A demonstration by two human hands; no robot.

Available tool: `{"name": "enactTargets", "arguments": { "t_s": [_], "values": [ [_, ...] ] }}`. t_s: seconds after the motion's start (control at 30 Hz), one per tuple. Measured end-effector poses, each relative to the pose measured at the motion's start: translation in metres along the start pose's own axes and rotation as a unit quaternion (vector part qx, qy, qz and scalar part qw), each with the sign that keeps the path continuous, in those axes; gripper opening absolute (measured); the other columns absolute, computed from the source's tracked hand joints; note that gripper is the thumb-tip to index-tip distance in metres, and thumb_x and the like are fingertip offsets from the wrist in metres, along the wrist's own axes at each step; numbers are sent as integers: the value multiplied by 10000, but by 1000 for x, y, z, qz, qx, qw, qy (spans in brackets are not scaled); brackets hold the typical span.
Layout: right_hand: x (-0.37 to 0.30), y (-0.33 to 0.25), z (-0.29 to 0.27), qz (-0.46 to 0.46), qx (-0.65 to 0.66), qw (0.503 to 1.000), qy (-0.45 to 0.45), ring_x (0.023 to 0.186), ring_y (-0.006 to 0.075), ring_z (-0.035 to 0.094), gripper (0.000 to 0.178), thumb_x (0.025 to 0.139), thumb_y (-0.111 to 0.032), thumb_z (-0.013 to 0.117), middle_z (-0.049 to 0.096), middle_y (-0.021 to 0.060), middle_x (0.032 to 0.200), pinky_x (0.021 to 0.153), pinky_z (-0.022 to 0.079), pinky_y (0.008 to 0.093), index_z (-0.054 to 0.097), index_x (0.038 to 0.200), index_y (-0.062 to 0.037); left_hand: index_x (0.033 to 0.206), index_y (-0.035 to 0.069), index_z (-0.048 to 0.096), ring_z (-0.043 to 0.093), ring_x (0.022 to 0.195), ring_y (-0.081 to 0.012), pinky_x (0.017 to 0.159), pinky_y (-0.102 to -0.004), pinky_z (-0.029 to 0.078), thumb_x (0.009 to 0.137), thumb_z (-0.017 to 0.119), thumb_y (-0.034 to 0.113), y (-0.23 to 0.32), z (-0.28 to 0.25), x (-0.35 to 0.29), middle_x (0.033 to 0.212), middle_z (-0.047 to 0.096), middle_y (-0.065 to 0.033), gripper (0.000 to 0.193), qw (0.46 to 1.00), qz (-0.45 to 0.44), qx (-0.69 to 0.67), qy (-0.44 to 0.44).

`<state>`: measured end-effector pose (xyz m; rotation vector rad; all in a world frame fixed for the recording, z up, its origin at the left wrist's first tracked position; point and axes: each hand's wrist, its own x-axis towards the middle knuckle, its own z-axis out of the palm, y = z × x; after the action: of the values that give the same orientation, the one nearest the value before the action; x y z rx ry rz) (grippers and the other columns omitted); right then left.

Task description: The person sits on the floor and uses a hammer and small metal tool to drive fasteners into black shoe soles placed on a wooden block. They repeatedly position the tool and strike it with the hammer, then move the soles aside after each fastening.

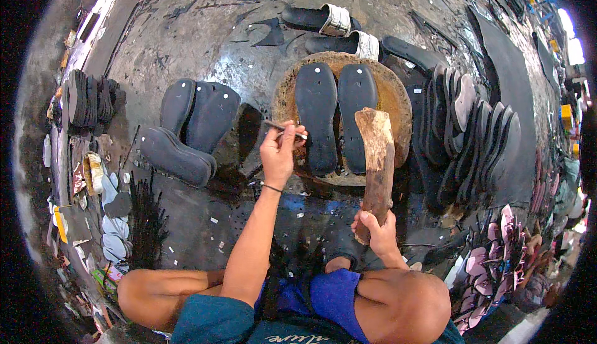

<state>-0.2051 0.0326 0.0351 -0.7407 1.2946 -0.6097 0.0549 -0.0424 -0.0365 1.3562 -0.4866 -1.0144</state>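
Observation:
My left hand [278, 157] is closed around a slim, dark rod-like tool [300, 135], held beside the left sole. In my right hand [377, 233] is a rough wooden club [380, 163], gripped near its lower end. Its thick, pale end overlaps the right sole in the picture. Two black shoe soles, a left sole [318, 120] and a right sole [354, 101], lie side by side on a round wooden block [397, 104]. Each has a small white dot near its far end.
Several loose black soles [214, 117] lie left of the block, with a stack [90, 101] farther left. Two white-strapped sandals [336, 22] lie beyond it. Rows of dark soles [491, 145] stand at right, beside a black sheet [504, 58]. Pinkish pieces [482, 275] pile up at lower right.

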Motion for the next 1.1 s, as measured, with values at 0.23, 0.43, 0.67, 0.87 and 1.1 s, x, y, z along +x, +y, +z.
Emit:
{"name": "enactTargets", "arguments": {
  "t_s": [0.23,0.43,0.67,0.87,1.1],
  "values": [
    [1,-18,6,9,-45,999,-28,705,165,667,337,874,-157,730,686,77,834,654,555,309,555,1105,14,1004,31,707,652,748,-74,680,-242,524,965,676,199,-9,12,-7,850,723,-41,174,987,79,140,24],
    [-12,-125,3,-141,69,982,-107,763,200,639,508,823,-351,713,642,74,905,667,534,348,567,1174,-14,1008,47,732,671,637,-134,585,-282,509,912,732,222,1,19,-16,796,722,-97,199,935,133,327,15],
    [30,-135,32,-539,4,817,-203,853,195,577,520,877,-370,684,615,77,982,739,469,367,524,1288,-95,1022,38,728,685,689,-221,617,-322,530,898,734,185,-12,-1,-14,851,725,-114,192,903,250,350,-3],
    [-10,-17,0,-48,9,997,-59,618,125,566,391,889,-156,702,613,32,796,531,456,280,541,1219,-23,967,55,639,690,826,-330,721,-404,559,922,692,201,-13,1,-13,937,728,-109,162,878,279,378,-91],
    [-100,82,-80,-59,-333,906,254,1142,319,555,749,784,-148,739,575,198,1225,1002,426,451,372,1418,6,1002,-25,591,716,858,-192,708,-318,578,1047,515,303,26,0,17,996,734,-157,340,988,-19,141,-54]
  ]
}}
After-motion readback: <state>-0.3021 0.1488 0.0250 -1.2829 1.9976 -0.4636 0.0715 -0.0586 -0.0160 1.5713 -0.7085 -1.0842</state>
